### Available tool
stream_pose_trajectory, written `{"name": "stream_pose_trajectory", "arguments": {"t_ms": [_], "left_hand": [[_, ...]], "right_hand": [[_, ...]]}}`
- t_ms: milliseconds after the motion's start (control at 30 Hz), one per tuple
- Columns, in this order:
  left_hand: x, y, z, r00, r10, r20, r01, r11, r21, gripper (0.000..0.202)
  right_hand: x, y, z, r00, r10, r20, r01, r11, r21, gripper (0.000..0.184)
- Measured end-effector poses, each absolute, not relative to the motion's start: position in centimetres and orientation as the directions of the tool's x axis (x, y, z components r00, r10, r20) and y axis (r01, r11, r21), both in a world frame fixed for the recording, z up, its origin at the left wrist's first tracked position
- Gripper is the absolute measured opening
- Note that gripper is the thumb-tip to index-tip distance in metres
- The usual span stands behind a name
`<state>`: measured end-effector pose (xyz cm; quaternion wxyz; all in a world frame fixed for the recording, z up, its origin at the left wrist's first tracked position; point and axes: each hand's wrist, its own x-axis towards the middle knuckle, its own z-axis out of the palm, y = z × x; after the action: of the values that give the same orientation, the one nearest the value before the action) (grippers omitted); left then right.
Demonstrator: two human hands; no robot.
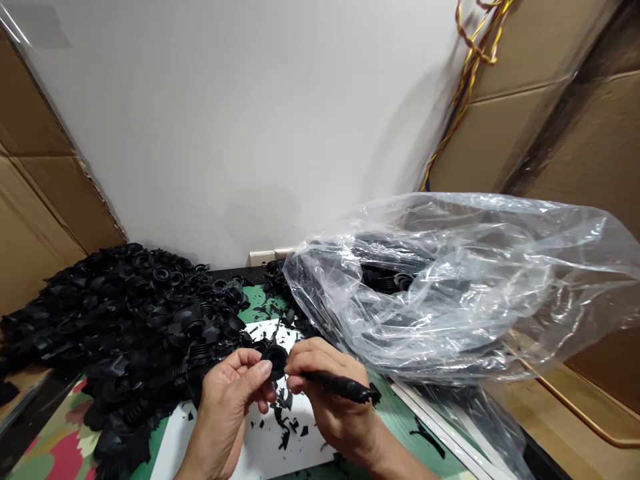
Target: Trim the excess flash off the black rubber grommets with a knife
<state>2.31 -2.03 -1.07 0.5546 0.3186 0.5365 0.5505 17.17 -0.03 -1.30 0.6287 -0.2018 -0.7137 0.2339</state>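
Closest to my camera, the two bare hands meet over a black ring-shaped rubber part (276,374), held up above a white sheet (173,450). I see the left hand (230,393) pinching its rim between thumb and fingers. The right hand (333,410) is closed around a black-wrapped handle (345,385), fingertips just beside the ring; I cannot tell whether they touch it, and the handle's far end is hidden from me. Black trimmings (284,421) litter the sheet, which lies on a green surface (410,403). To my left, a large heap of black ribbed parts (150,313) spreads toward a pale wall (250,120). To my right sits a crumpled clear plastic bag (465,327) with black parts inside. Cardboard (530,60) stands beyond it, with twisted yellow-and-brown wires (467,80) hanging alongside.
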Motion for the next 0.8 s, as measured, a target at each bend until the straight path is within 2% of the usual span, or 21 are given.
{"name": "stream_pose_trajectory", "arguments": {"t_ms": [167,233,433,633,800], "left_hand": [[2.5,-2.3,-1.3,-0.159,0.961,-0.225,-0.202,0.192,0.960,0.024],[2.5,-2.3,-1.4,-0.173,0.960,-0.220,-0.197,0.185,0.963,0.023],[2.4,-2.2,-1.4,-0.225,0.956,-0.189,-0.173,0.151,0.973,0.024],[2.5,-2.3,-0.9,-0.241,0.953,-0.182,-0.192,0.137,0.972,0.028],[2.6,-2.3,-0.5,-0.239,0.952,-0.189,-0.213,0.139,0.967,0.032]], "right_hand": [[16.6,-0.1,-1.7,-0.020,0.609,0.793,-0.038,0.792,-0.609,0.013],[16.8,0.0,-1.8,0.036,0.643,0.765,-0.103,0.764,-0.637,0.011],[18.4,1.1,-1.6,0.146,0.814,0.562,-0.345,0.574,-0.743,0.004],[19.1,1.5,-1.4,0.018,0.909,0.417,-0.408,0.387,-0.827,0.018],[19.0,1.4,-1.1,-0.021,0.918,0.397,-0.420,0.352,-0.836,0.022]]}}
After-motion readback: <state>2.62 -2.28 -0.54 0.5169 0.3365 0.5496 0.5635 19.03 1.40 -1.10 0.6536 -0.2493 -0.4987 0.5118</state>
